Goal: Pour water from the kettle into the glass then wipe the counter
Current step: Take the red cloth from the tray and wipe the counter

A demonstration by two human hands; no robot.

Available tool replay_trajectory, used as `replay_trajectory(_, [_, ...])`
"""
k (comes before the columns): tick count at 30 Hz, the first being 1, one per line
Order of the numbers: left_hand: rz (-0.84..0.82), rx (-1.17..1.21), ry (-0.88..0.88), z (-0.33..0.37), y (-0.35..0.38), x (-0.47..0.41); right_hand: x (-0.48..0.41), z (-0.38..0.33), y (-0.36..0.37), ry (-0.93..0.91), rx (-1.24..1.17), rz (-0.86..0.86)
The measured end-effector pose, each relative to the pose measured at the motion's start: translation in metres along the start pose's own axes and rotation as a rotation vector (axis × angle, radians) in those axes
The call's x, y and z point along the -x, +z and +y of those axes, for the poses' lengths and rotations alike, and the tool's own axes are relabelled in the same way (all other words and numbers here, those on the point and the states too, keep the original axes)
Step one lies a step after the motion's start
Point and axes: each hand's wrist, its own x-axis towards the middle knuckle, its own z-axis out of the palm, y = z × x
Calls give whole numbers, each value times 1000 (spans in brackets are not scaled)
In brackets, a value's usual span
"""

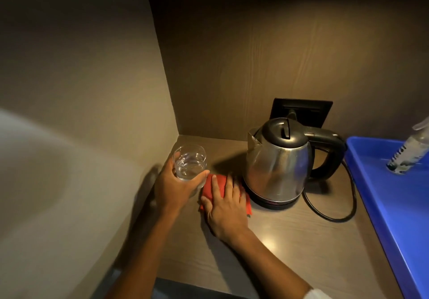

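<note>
A clear glass (190, 162) with water in it is held just above the counter (290, 240) by my left hand (174, 187), near the back left corner. My right hand (226, 208) lies flat, fingers spread, on a red cloth (218, 182) on the counter, pressing it down right next to the kettle's base. The steel kettle (278, 161) stands upright on its black base, lid closed, spout to the left, black handle to the right.
A black cord (343, 212) loops from the kettle base across the counter to a wall socket (301, 110). A blue tray (394, 201) holding a tilted plastic bottle (411, 152) fills the right side. Wooden walls close the left and back.
</note>
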Motion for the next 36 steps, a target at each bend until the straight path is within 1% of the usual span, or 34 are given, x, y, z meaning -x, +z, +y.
replay_trajectory(2, [13, 13, 4, -2, -3, -1, -20, -5, 1, 7, -13, -36])
replay_trajectory(5, [37, 29, 2, -6, -9, -2, -41, -6, -3, -56, -15, -99])
replay_trajectory(8, [70, 30, -15, -5, -12, -3, -44, -7, -6, -203, -12, -137])
replay_trajectory(11, [99, 38, -20, 2, -8, -4, -23, -9, -2, -368, -13, -145])
replay_trajectory(14, [78, 22, -24, 10, -2, -1, -5, -2, -4, -425, -4, -136])
replay_trajectory(19, [45, -9, -13, 20, 5, 7, 18, 23, -14, -430, 42, -141])
replay_trajectory(23, [12, 28, -50, 21, 17, 13, 40, 53, -21, -401, 66, -160])
replay_trajectory(28, [-31, 124, -109, 17, 38, 26, 70, 83, -27, -337, 93, -132])
replay_trajectory(33, [-73, 104, -107, 14, 45, 37, 98, 93, -33, -259, 92, -128])
replay_trajectory(36, [-90, 104, -101, 12, 44, 41, 115, 93, -37, -161, 92, -138])
